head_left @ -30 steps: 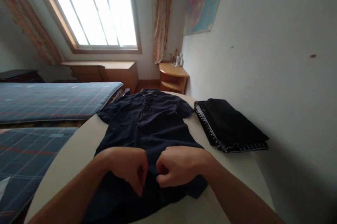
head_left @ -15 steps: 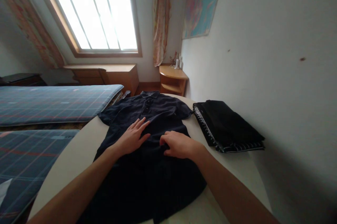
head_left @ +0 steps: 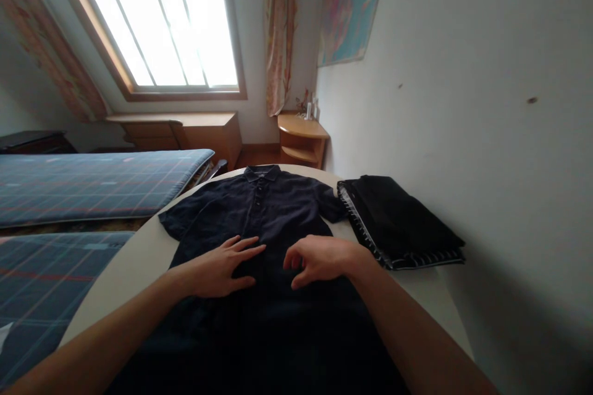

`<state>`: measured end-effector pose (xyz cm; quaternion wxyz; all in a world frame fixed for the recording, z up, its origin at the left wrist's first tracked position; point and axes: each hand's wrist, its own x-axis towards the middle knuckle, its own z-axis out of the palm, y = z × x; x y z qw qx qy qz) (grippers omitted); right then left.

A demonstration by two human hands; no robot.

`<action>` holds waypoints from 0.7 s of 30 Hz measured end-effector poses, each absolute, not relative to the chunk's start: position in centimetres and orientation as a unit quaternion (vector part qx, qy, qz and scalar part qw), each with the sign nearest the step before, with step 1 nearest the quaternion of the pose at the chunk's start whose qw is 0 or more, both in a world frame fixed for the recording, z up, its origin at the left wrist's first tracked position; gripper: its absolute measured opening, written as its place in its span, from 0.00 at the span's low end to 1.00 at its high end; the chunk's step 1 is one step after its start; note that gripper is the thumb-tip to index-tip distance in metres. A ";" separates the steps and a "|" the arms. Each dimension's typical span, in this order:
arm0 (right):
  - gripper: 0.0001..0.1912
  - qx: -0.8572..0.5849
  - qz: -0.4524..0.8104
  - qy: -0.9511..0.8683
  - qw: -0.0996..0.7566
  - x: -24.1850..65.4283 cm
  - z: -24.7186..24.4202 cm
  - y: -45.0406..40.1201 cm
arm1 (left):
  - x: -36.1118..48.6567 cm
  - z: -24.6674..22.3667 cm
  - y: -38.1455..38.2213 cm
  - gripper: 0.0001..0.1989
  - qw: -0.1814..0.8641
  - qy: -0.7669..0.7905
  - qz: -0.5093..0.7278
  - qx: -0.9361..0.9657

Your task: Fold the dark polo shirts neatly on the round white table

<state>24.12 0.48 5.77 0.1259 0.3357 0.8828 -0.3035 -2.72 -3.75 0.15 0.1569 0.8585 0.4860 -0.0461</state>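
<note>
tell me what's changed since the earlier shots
The left hand has opened from its curl and the right hand has loosened; both have moved up the dark shirt, whose left sleeve lies farther left. The folded black stack has stayed on the table, at right.

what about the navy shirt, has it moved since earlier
Yes, the navy shirt moved toward the camera; its collar now sits inside the far table edge.

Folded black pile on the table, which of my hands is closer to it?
Your right hand, over the dark shirt left of the black pile. Your left hand is farther left, also over the shirt.
</note>
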 end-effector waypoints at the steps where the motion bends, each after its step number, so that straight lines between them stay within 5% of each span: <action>1: 0.31 0.347 -0.283 0.888 0.100 24.4 5.4 0.8 | -2.8 -0.1 -3.4 0.36 0.150 0.493 -0.039 0.856; 6: 0.47 0.409 -0.257 0.868 0.111 24.8 2.6 2.8 | -2.7 -2.4 -0.5 0.39 0.106 0.552 -0.029 0.827; 14: 0.33 0.491 -0.203 0.847 0.027 24.4 -2.7 5.4 | -2.0 -3.9 4.6 0.43 0.093 0.594 -0.002 0.799; 21: 0.35 0.540 -0.104 0.833 -0.063 24.2 -4.5 6.4 | -0.9 -5.6 4.4 0.32 0.008 0.646 0.145 0.750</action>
